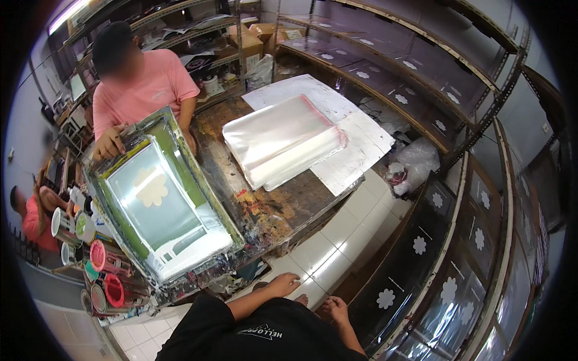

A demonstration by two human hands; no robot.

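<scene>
My left hand point(283, 284) hangs in front of me beside the table's near edge, empty, its fingers loosely stretched. My right hand point(337, 308) is low on my right, near the rack, fingers slightly bent and apart with nothing in them. Neither hand touches anything. Ahead on the left, a screen printing frame point(159, 198) with a pale flower shape in its mesh stands tilted on the table; white ink lies along its near end. A co-worker in a pink shirt point(159, 81) grips its far edge with one hand point(110, 143).
Clear plastic bags point(280, 141) lie stacked on white board point(361, 144) on the stained wooden table point(283, 210). Ink cans point(114, 259) crowd its left end. On my right, rack shelves point(415, 246) hold dark sheets with white flower prints. Another person point(36, 219) sits far left.
</scene>
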